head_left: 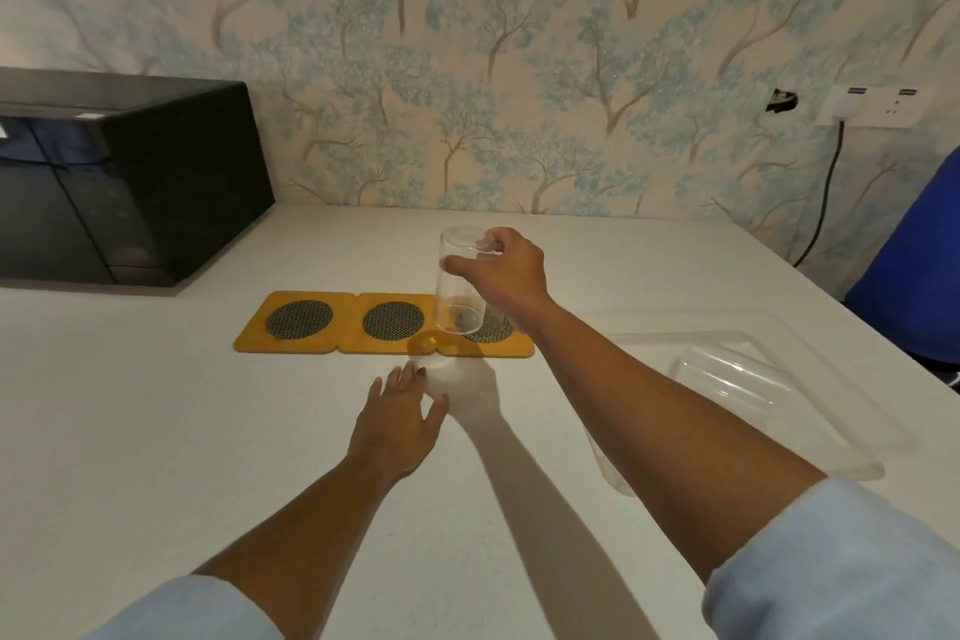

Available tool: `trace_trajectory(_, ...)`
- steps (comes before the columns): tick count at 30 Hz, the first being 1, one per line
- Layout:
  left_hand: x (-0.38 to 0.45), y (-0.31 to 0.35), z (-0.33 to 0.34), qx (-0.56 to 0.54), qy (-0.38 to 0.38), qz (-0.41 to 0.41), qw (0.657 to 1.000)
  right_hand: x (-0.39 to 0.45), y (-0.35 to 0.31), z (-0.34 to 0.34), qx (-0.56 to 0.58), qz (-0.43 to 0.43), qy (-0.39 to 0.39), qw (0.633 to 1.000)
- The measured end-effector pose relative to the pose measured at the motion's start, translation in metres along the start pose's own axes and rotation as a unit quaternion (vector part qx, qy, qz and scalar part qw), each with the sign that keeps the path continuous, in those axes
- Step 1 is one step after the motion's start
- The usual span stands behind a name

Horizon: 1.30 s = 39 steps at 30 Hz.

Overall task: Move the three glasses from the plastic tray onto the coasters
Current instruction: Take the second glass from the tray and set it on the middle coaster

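A clear glass (461, 282) is gripped near its top by the right hand (506, 276) above the rightmost coaster (493, 330); the left hand (402, 418) is spread open, empty, above the bench (156, 405).

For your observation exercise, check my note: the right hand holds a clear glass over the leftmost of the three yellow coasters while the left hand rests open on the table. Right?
Not quite. The head view shows the right hand holding the clear glass over the rightmost coaster, not the leftmost. The left hand does rest open on the table.
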State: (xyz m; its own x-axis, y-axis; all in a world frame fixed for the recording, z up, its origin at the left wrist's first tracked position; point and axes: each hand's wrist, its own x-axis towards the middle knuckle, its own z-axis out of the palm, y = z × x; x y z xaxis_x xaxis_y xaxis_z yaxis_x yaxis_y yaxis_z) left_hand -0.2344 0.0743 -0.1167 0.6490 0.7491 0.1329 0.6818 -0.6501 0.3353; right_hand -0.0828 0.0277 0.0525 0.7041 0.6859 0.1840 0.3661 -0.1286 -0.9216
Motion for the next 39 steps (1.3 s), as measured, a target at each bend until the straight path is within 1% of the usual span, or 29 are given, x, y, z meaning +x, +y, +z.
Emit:
trace_trajectory(3,-0.001,-0.003,0.000,-0.009,0.013,0.004,1.000,0.006,-0.003,0.020,0.016,0.002,-0.012,1.000)
trace_trajectory(9,-0.001,-0.003,0.000,-0.021,0.003,-0.016,1.000,0.021,0.001,0.057,0.025,0.006,-0.032,0.999)
trace_trajectory(13,-0.001,0.001,-0.004,-0.006,-0.008,-0.034,0.999,0.029,0.008,0.080,0.027,0.009,-0.046,0.999)
trace_trajectory(17,-0.001,0.003,-0.008,0.025,-0.014,-0.021,0.999,0.037,0.016,0.097,0.040,0.012,-0.057,0.998)
trace_trajectory(22,-0.006,0.010,-0.020,0.024,-0.024,-0.029,0.999,0.049,0.028,0.117,0.037,0.019,-0.074,0.996)
trace_trajectory(27,-0.008,0.016,-0.029,0.013,-0.042,-0.047,0.998,0.057,0.033,0.129,0.016,0.011,-0.075,0.997)
trace_trajectory(31,-0.003,0.007,-0.020,0.015,-0.054,-0.071,0.996,0.063,0.038,0.139,0.020,0.017,-0.085,0.996)
trace_trajectory(39,-0.005,0.013,-0.024,0.015,-0.049,-0.064,0.997,0.063,0.042,0.145,0.011,0.003,-0.088,0.996)
